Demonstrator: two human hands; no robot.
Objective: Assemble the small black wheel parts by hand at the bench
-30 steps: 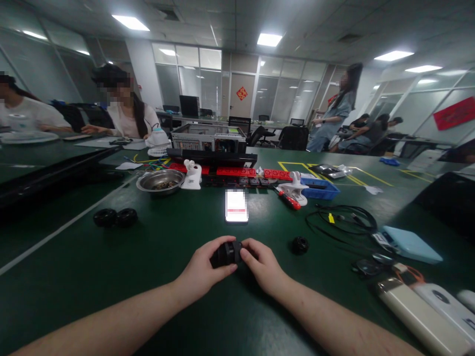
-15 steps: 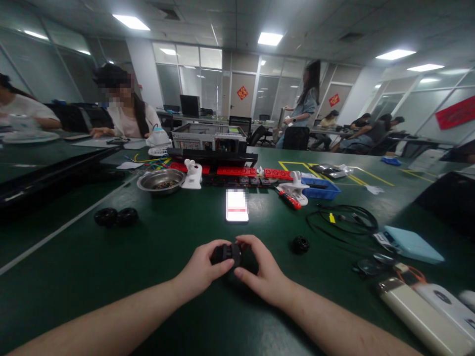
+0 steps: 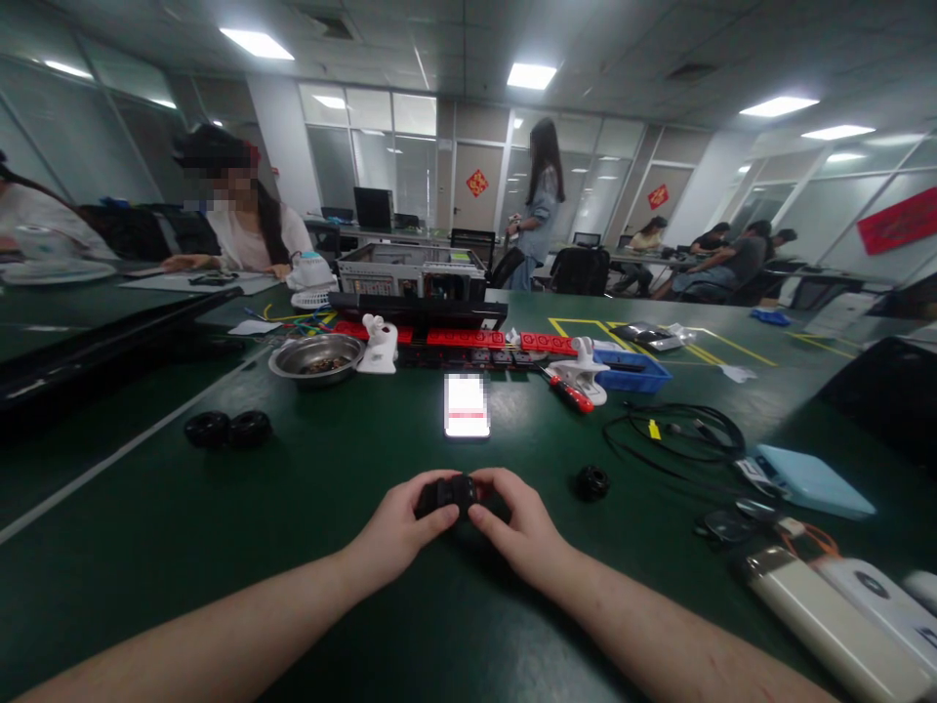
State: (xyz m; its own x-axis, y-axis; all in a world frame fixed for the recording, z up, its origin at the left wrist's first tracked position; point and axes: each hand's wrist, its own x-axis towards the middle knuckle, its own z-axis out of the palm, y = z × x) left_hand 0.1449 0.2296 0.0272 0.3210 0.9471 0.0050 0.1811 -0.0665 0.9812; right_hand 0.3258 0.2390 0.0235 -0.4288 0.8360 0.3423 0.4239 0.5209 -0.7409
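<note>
A small, dark, ribbed rounded part (image 3: 455,494), whose exact kind I cannot make out, is held low over the green table between my two hands. My left hand (image 3: 401,519) is closed on its left side, thumb in front and fingers behind. From the right, my right hand (image 3: 518,517) grips it with thumb and fingertips. Its underside and the faces beneath my fingers are hidden. A similar black ring-like piece (image 3: 591,482) lies to the right of my hands, and a touching pair of black rounded pieces (image 3: 228,429) rests farther off at the left.
A lit phone (image 3: 467,405) stands beyond my hands. Behind it are a metal bowl (image 3: 287,367) with small parts, a red-handled screwdriver (image 3: 572,394), a blue tray (image 3: 635,377) and an open computer case (image 3: 410,266). Cables (image 3: 677,430) and a light-blue box (image 3: 816,480) lie right.
My right hand has closed in from a loose, spread pose onto the black part, which now sits between both hands. In the background a standing person has moved left.
</note>
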